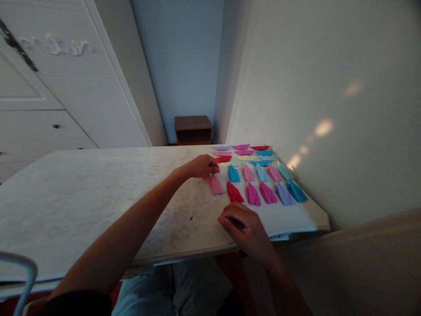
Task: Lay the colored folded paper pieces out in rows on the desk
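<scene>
My left hand [204,166] is over the middle of the table, its fingers pinched at the top end of a pink folded paper piece [216,185]. Its fingertips partly cover that end. To the right stand two rows of similar folded papers, among them a red one [234,192], a magenta one [252,194] and a blue one [233,174]. Behind them lie flat, boat-shaped papers, such as a red one [259,148] and a teal one [264,153]. My right hand [242,223] is curled near the front edge, thumb against fingers, with nothing visible in it.
The pale table [98,188] stretches far to the left and meets a wall [329,87] on the right. A small dark mark [191,216] shows on its surface. White cabinets [66,87] stand at the left, and a brown shelf unit [193,123] beyond the far edge.
</scene>
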The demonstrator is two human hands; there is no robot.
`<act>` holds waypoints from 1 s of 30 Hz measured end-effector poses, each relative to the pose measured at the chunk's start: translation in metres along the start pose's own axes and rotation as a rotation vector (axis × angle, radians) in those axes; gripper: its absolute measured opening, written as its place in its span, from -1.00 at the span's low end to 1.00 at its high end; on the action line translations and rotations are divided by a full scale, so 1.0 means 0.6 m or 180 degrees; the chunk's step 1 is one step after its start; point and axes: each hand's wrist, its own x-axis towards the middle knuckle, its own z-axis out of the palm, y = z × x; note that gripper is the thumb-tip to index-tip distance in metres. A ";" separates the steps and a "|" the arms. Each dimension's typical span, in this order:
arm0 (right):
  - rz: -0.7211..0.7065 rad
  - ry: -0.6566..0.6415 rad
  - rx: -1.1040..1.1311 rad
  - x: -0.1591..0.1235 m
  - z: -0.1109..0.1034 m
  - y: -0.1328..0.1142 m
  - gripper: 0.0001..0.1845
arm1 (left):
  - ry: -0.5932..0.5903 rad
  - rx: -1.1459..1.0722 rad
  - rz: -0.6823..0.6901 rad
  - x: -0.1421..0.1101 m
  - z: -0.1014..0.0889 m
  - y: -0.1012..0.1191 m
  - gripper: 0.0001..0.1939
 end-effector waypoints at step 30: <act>0.0518 0.0399 -0.0597 0.025 0.034 0.003 -0.83 | 0.1423 0.0440 0.0363 -0.162 0.102 0.017 -0.69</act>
